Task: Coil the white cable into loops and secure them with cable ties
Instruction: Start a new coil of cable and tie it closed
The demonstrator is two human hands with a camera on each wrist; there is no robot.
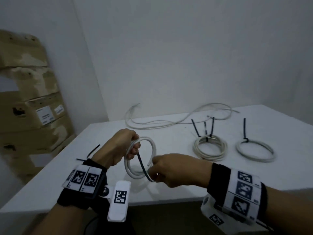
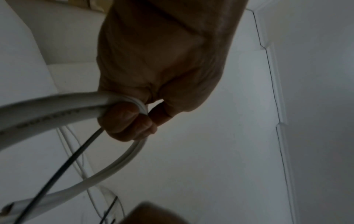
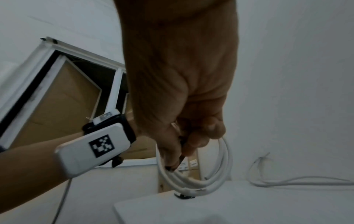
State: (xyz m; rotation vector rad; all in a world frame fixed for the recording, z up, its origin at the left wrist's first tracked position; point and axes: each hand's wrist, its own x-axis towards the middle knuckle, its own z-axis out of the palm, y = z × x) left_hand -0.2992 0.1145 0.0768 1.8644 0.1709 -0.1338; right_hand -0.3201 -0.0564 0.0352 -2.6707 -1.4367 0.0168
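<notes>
Above the white table (image 1: 186, 184), my left hand (image 1: 134, 150) grips the top left of a coiled white cable (image 1: 151, 143) and holds it upright. A black cable tie (image 1: 142, 164) runs from my left fingers down across the loop to my right hand (image 1: 152, 173), which pinches its lower end at the coil's near side. In the left wrist view my left hand (image 2: 134, 121) curls round the coil (image 2: 47, 109), and the tie (image 2: 63, 165) slants below. In the right wrist view my right hand (image 3: 178, 151) pinches beside the coil (image 3: 226, 159).
Two tied coils (image 1: 210, 148) (image 1: 255, 150) lie on the right of the table with black tie tails sticking up. Loose white cables (image 1: 169, 123) sprawl along the far edge. Spare black ties (image 1: 93, 150) lie by the left edge. Cardboard boxes (image 1: 30, 107) are stacked at the left.
</notes>
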